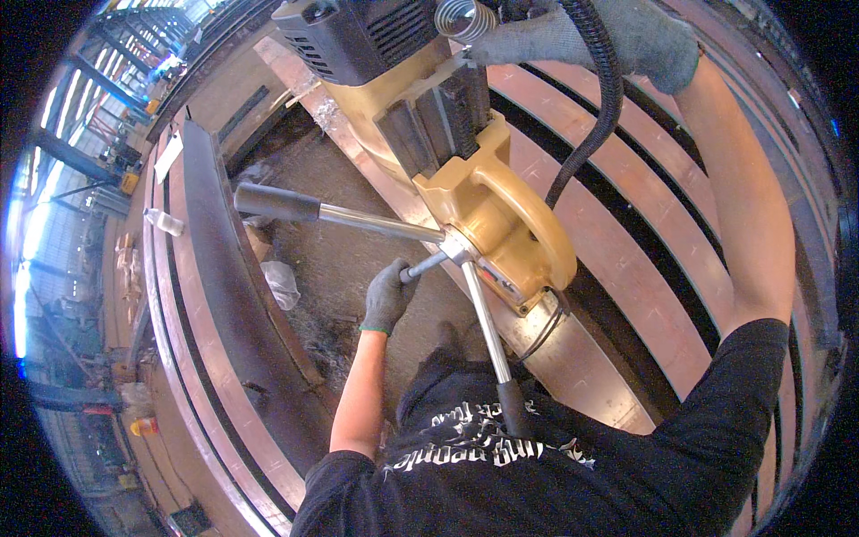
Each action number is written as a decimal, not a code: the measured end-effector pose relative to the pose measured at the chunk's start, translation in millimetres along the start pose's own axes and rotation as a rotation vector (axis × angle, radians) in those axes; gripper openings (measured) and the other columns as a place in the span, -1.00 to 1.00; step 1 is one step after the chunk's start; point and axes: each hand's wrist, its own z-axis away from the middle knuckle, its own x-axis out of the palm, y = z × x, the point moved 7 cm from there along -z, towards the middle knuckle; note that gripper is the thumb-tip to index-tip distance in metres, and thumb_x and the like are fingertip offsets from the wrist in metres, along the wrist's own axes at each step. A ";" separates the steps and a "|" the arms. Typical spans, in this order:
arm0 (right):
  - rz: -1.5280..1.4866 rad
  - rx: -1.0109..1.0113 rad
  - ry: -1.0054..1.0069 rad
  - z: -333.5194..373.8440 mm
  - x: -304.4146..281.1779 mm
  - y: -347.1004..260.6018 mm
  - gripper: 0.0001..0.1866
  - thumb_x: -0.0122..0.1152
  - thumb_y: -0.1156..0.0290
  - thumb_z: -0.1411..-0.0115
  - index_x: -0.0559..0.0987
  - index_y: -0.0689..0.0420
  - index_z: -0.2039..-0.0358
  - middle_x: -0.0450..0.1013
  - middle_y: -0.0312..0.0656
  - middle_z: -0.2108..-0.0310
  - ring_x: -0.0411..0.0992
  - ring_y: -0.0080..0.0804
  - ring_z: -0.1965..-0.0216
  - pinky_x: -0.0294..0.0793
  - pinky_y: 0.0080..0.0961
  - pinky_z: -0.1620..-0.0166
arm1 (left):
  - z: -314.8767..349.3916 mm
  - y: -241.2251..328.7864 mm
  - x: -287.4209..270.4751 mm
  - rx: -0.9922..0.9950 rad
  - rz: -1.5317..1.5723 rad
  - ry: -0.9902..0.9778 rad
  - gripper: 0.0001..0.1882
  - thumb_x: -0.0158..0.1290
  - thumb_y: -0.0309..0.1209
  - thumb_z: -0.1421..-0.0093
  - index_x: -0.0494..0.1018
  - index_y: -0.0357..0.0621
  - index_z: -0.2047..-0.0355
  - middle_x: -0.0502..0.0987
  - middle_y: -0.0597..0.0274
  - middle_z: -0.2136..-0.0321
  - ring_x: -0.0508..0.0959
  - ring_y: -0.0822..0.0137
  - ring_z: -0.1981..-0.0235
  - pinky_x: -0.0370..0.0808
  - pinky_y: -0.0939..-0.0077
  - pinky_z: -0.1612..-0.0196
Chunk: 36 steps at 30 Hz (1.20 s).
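Observation:
A tan and black magnetic drill (483,206) stands on a long steel beam in front of me. Three chrome feed spokes branch from its hub, and two show black grips. My left hand (390,295), in a grey glove, is closed around the end of the short-looking feed handle (428,266) that points toward me. My right hand (617,43), gloved too, reaches across the top beside the motor housing (371,40). A black corrugated hose (611,98) crosses in front of it. Its fingertips lie by a metal coil spring (463,20), and their grip is hidden.
Long reddish steel beams (617,259) run at the right with dark gaps between them. More beams (192,295) lie at the left, holding a white bottle (165,221). Crumpled clear plastic (280,285) is on the floor. A black cable (544,327) loops by the drill's base.

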 end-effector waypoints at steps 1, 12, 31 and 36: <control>-0.004 0.001 0.004 0.3 -1.0 -0.2 -0.56 0.46 0.16 -0.14 0.66 0.16 0.06 0.61 -0.10 0.25 0.58 -0.31 0.25 0.61 -0.34 0.09 | 0.0 -1.7 0.5 0.003 -0.012 -0.002 -0.77 0.20 -0.21 -0.27 0.49 -0.08 0.30 0.58 -0.09 0.39 0.59 -0.20 0.29 0.49 -0.01 0.28; -0.147 0.094 0.130 11.4 -16.5 0.7 -0.55 0.46 0.21 -0.12 0.65 0.18 0.04 0.61 -0.08 0.18 0.56 -0.25 0.12 0.55 -0.26 -0.04 | 3.5 7.3 2.7 -0.036 -0.032 -0.009 -0.76 0.20 -0.20 -0.28 0.49 -0.10 0.31 0.58 -0.13 0.43 0.58 -0.26 0.31 0.49 -0.05 0.29; -0.349 0.272 0.530 123.8 -44.9 31.9 -0.75 0.36 0.41 -0.25 0.60 0.19 0.10 0.53 -0.33 0.18 0.46 -0.56 0.11 0.49 -0.51 -0.05 | 127.7 104.7 93.2 0.162 0.562 -0.692 -0.68 0.14 -0.27 -0.36 0.54 -0.26 0.02 0.62 0.05 0.13 0.59 0.16 0.06 0.48 0.26 -0.12; -0.355 0.392 0.575 151.0 -48.2 19.2 -0.75 0.36 0.44 -0.24 0.60 0.20 0.09 0.52 -0.35 0.20 0.46 -0.57 0.11 0.50 -0.48 -0.02 | 145.8 203.1 44.1 0.273 0.776 -0.861 -0.72 0.17 -0.27 -0.33 0.58 -0.31 0.27 0.58 0.15 0.39 0.55 0.33 0.28 0.50 0.38 0.15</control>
